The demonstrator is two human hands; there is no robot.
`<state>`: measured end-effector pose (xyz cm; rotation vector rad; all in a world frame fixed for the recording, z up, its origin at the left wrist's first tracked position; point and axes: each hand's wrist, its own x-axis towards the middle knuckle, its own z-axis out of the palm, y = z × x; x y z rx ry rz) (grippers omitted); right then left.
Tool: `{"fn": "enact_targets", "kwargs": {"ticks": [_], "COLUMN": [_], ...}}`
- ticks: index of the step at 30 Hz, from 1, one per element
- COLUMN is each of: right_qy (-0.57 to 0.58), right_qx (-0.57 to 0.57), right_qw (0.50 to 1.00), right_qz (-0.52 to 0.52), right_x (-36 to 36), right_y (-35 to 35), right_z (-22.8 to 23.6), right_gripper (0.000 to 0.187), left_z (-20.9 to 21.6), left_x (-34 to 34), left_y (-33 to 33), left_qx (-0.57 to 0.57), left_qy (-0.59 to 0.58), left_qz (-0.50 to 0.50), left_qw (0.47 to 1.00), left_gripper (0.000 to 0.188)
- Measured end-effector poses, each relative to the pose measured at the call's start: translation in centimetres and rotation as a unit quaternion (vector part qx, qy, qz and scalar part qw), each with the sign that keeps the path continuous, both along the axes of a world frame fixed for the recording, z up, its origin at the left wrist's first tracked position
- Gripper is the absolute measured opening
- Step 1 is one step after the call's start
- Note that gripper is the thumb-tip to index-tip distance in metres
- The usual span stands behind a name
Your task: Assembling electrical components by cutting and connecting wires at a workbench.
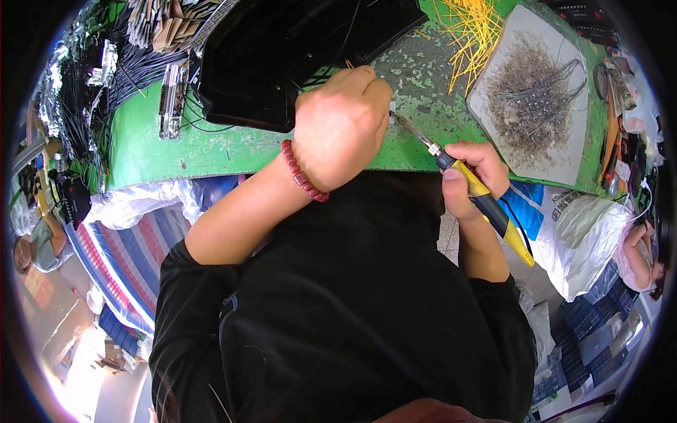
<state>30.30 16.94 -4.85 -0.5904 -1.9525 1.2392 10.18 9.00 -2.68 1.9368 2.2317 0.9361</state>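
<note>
My right hand (478, 173) grips a yellow-and-black soldering iron (486, 204) by its handle, the metal tip slanting up and left toward my other hand. Closed, with its back to me, my left hand (343, 123) rests at the near edge of a large black plastic housing (261, 70). Its curled fingers hide what they hold. A small pale piece shows beside them, close to the iron's tip. Thin dark wires run out of the housing near that hand. Both hands are over the worn green tabletop (162, 151).
At the far right lies a grey board (589, 106) strewn with solder crumbs and thin wires. Yellow wires (469, 39) are heaped beside it. Bundled black wires (137, 77) and a clear-and-metal strip (172, 102) sit at left. Plastic sacks (589, 233) hang below the right edge.
</note>
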Motion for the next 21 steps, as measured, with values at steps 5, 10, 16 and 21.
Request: {"fn": "enact_targets", "kwargs": {"ticks": [5, 10, 16, 21], "right_qy": [0.012, 0.033, 0.043, -0.042], "right_qx": [-0.032, -0.085, -0.102, -0.108], "right_qw": [0.998, 0.995, 0.994, 0.992], "right_qz": [-0.044, -0.038, -0.023, -0.045], "right_x": [0.3, 0.4, -1.4, -2.6], "right_y": [-0.6, -0.7, -0.6, -0.9], "right_z": [-0.3, -0.4, 0.6, 1.4], "right_gripper": [0.023, 0.028, 0.04, 0.029], "left_z": [0.0, 0.0, 0.2, 0.8], "left_x": [0.0, -0.2, -0.2, -0.7], "left_y": [0.1, 0.1, 0.1, 0.2], "left_qx": [0.01, 0.01, -0.006, -0.028], "left_qy": [-0.013, -0.009, -0.002, 0.005], "left_qz": [0.006, 0.001, 0.003, -0.017], "left_qw": [1.0, 1.0, 1.0, 0.999], "left_gripper": [0.012, 0.012, 0.011, 0.01]}}
